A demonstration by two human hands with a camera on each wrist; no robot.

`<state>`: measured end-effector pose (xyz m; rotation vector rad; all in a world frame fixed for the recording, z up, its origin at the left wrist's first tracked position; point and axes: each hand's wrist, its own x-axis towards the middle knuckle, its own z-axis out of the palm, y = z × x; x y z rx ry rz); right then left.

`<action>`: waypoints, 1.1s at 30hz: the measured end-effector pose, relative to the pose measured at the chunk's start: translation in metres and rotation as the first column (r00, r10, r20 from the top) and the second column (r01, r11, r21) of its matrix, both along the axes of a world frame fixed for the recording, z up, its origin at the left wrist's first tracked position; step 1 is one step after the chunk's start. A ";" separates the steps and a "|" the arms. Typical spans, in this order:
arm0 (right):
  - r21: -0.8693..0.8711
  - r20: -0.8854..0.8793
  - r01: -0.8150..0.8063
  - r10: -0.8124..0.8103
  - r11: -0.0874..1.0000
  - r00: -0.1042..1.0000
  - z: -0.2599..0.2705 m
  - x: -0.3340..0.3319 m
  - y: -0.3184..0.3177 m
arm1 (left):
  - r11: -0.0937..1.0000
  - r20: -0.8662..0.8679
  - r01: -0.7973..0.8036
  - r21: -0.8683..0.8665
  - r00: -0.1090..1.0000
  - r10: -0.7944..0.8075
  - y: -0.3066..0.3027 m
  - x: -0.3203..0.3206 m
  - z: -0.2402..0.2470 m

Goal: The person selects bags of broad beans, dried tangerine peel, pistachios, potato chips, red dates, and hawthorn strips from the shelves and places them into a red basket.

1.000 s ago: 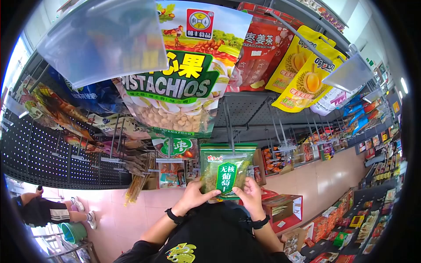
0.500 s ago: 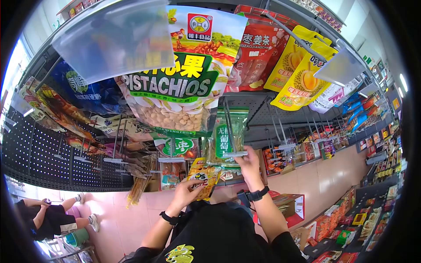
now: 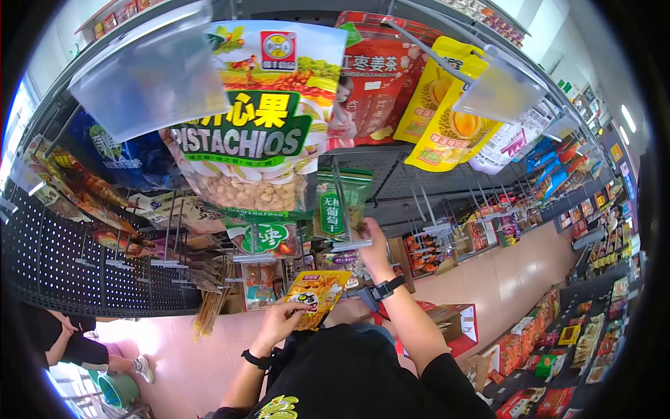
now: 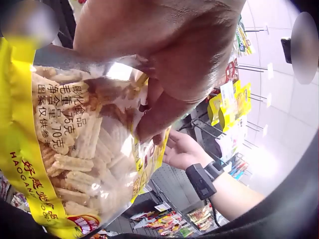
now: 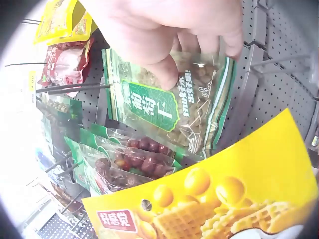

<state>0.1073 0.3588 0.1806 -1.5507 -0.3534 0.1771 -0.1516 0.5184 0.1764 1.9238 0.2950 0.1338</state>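
In the head view my left hand [image 3: 280, 321] holds a yellow snack bag [image 3: 322, 288] by its lower left side, in front of my chest. The left wrist view shows ridged snack sticks [image 4: 77, 172] through the bag's clear window, with my thumb and fingers pinching its edge. My right hand [image 3: 375, 246] reaches forward to a green bag of raisins [image 3: 331, 209] at a shelf hook [image 3: 352, 244]. Seen from the right wrist, my thumb lies on the raisin bag's [image 5: 149, 105] front and my fingers are behind it.
Above hangs a large pistachio bag [image 3: 244, 133], beside red tea bags [image 3: 377, 91] and yellow durian bags [image 3: 453, 133]. Bags of dates [image 3: 262, 237] hang left of the raisins. Metal hooks stick out from the perforated rack [image 3: 63, 251]. A person [image 3: 77, 342] stands at far left.
Both hands held the raisin bag before my chest; my right hand has since moved it up and back onto the hook. My left hand now holds the yellow snack bag, which has come into fuller view.
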 end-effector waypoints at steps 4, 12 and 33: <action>-0.078 0.018 0.038 -0.037 0.996 0.999 0.000 -0.001 -0.006 | 0.996 -0.105 0.093 -0.004 0.990 -0.093 -0.006 0.012 0.027; 0.021 -0.430 0.007 0.002 1.000 0.903 -0.015 -0.055 -0.101 | 0.989 -0.062 0.092 -0.112 0.993 -0.100 -0.020 0.041 0.036; 0.136 -0.525 0.037 0.040 0.990 0.850 0.045 -0.119 -0.159 | 0.824 0.246 0.251 -0.508 0.959 -0.141 -0.093 0.116 0.043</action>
